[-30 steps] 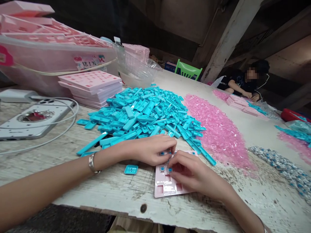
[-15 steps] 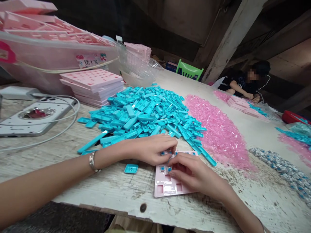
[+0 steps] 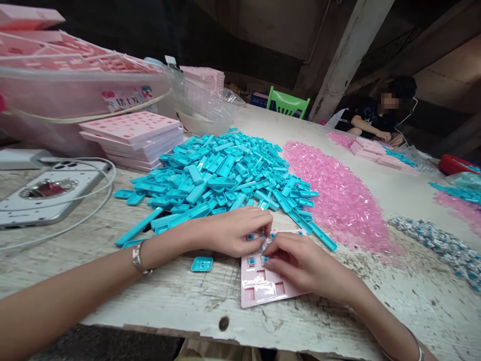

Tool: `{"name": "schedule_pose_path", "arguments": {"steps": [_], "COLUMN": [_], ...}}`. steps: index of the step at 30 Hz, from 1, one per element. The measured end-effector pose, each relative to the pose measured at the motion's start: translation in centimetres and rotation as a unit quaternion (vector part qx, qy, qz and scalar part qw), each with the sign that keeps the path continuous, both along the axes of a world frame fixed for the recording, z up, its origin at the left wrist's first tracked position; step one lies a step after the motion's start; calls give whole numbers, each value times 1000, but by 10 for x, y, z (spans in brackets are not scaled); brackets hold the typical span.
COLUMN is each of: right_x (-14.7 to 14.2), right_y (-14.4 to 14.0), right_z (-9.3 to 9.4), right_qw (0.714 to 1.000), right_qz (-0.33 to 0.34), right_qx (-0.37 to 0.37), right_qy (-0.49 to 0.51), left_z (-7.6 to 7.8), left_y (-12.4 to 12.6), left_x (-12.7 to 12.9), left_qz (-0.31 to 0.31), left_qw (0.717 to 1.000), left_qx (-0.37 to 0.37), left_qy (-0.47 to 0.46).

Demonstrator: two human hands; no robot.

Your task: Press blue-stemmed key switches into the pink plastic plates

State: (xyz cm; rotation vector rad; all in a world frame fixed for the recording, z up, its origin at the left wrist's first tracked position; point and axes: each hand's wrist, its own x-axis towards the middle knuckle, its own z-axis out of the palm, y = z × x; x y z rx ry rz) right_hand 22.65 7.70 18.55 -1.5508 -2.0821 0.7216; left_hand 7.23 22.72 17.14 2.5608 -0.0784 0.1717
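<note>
Scuffed whitish bench [image 3: 165,296] before a dark wall [image 3: 251,40], slanting pillar [image 3: 350,55] and green chair [image 3: 288,100] beyond, pink plate [image 3: 265,297] flat near the front edge, left hand [image 3: 242,233] and right hand [image 3: 310,263] curled over it, any pinched piece indiscernible.

Pretty uneven light on this one: the tabletop [image 3: 169,296] came out fairly bright, while the back wall [image 3: 240,37] and the floor area under the table edge sank to nearly black. Judging by the shine, light fell from somewhere above. Glare streaked the glossy pink plate [image 3: 266,289], with smaller glints on the clear pink pieces [image 3: 338,195] and turquoise caps [image 3: 225,170]. Wide-lens distortion for sure, the tub [image 3: 71,95] looked stretched toward the left edge. Its label [image 3: 126,99] was smeary, and pixelation covered the co-worker's face [image 3: 389,102].
</note>
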Motion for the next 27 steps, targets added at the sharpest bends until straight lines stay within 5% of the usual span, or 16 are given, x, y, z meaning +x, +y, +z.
{"name": "schedule_pose_path", "arguments": {"steps": [13, 27], "right_x": [-4, -7], "right_y": [0, -2], "right_z": [2, 6], "right_qw": [1000, 993], "right_qz": [-20, -87], "right_qx": [16, -78], "right_qy": [-12, -13], "left_z": [1, 0], "left_y": [0, 2], "left_x": [1, 1], "left_qz": [4, -19], "left_qw": [1000, 999], "left_qx": [-6, -23], "left_qy": [10, 16]}}
